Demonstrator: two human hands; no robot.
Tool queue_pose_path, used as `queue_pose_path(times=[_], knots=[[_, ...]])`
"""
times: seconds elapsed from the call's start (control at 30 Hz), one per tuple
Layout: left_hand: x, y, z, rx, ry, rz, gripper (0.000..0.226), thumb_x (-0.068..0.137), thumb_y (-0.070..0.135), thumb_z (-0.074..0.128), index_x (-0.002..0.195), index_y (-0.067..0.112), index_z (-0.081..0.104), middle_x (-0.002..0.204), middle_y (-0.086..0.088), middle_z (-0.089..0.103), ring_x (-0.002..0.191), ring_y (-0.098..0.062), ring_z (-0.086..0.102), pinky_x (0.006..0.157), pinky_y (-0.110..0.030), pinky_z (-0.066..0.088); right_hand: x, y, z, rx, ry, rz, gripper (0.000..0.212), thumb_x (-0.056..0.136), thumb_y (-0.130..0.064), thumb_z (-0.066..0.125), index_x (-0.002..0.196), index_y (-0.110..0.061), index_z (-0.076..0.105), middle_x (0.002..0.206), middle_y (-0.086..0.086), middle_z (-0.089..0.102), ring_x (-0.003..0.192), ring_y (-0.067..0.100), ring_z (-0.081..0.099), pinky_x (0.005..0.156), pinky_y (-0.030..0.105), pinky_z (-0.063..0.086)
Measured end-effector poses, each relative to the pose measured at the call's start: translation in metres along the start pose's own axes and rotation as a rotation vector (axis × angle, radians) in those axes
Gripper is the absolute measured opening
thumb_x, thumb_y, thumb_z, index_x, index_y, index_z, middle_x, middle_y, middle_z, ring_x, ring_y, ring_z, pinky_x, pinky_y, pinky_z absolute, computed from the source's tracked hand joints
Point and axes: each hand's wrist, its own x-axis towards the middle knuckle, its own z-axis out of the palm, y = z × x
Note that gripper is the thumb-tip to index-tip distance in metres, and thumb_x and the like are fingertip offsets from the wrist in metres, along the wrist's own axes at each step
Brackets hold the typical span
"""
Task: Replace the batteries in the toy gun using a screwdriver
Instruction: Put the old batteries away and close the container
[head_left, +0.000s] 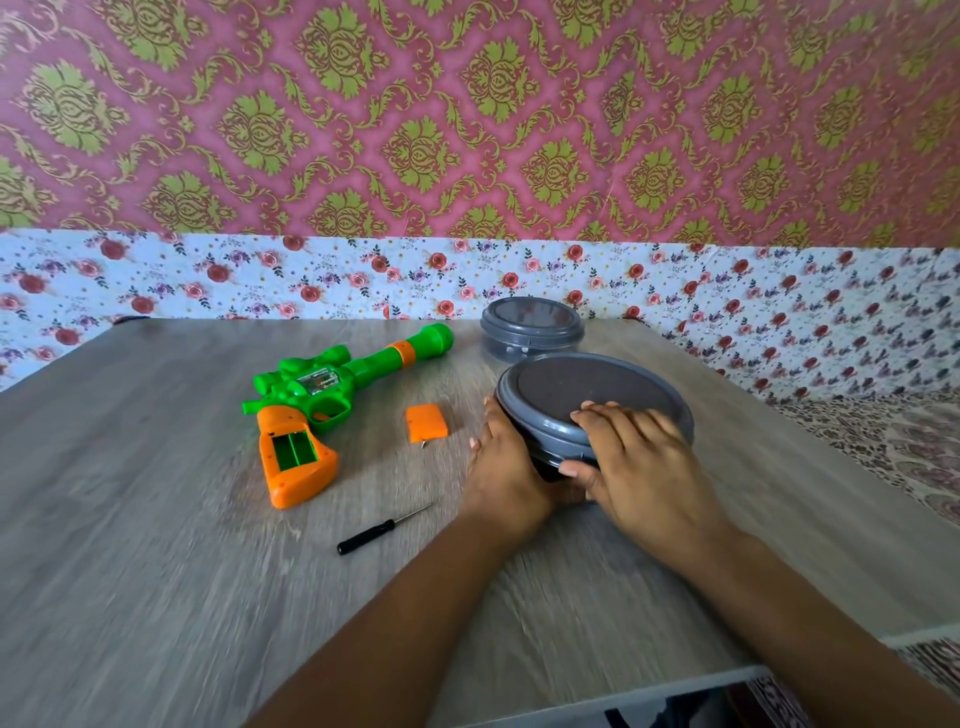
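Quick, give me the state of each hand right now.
Left hand: holding the side of the near grey container, fingers curled round it.
Right hand: gripping that container's lid rim, fingers on top, thumb at the edge.

Green-orange toy gun (332, 397), battery bay open

On the table (156, 571), the toy gun (332, 384) lies left, the screwdriver (382, 530) before it, two lidded containers (597, 400) toward the far right edge.
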Motion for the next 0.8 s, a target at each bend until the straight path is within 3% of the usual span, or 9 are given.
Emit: queue_pose_path(times=[0.1,0.23,0.3,0.47,0.6,0.8], knots=[[0.001,-0.002,0.0,0.0,-0.003,0.007,0.14,0.034,0.065,0.073,0.145,0.012,0.008,0.148,-0.002,0.038,0.136,-0.022,0.038,0.112,-0.044,0.032,0.007,0.002,-0.006,-0.005,0.025,0.0,0.05,0.084,-0.046,0.038,0.094,-0.006,0.065,0.092,0.01,0.071,0.076,0.027,0.068,0.075,0.034,0.039],[0.003,-0.006,0.001,0.01,-0.012,-0.003,0.144,0.028,0.071,0.073,0.144,0.013,0.011,0.148,-0.004,0.037,0.136,-0.024,0.036,0.11,-0.046,0.034,0.016,0.004,-0.015,0.058,-0.024,0.045,0.058,0.089,-0.051,0.03,0.095,-0.005,0.065,0.082,0.009,0.071,0.065,0.029,0.066,0.065,0.031,0.051],[0.002,-0.006,0.001,0.024,-0.016,-0.01,0.145,0.027,0.073,0.072,0.145,0.016,0.011,0.15,-0.004,0.034,0.138,-0.024,0.033,0.111,-0.046,0.033,0.016,0.007,-0.019,0.106,-0.043,0.029,0.062,0.091,-0.054,0.025,0.098,-0.006,0.064,0.083,0.009,0.071,0.068,0.03,0.067,0.066,0.033,0.052],[0.0,0.0,-0.001,0.101,-0.025,0.0,0.143,0.043,0.06,0.083,0.149,0.011,0.0,0.155,-0.009,0.016,0.143,-0.027,0.018,0.116,-0.044,0.024,0.015,0.022,-0.033,0.44,0.019,0.103,0.048,0.082,-0.044,0.055,0.109,-0.006,0.064,0.108,0.009,0.067,0.096,0.027,0.063,0.085,0.032,0.046],[-0.001,0.003,-0.003,0.131,-0.034,0.007,0.138,0.055,0.053,0.082,0.148,0.013,-0.012,0.158,-0.005,-0.004,0.146,-0.026,0.003,0.117,-0.037,0.015,0.019,0.037,-0.043,0.577,0.067,0.193,0.032,0.082,-0.018,0.067,0.111,-0.005,0.062,0.106,0.006,0.059,0.093,0.013,0.053,0.08,0.024,0.04],[0.0,0.003,-0.004,0.109,-0.058,0.029,0.135,0.059,0.05,0.081,0.148,0.017,-0.014,0.158,-0.001,-0.01,0.146,-0.022,0.0,0.117,-0.035,0.015,0.033,0.06,-0.036,0.565,0.073,0.297,0.025,0.08,-0.013,0.068,0.103,-0.004,0.062,0.097,-0.001,0.052,0.089,0.013,0.048,0.071,0.014,0.027]])
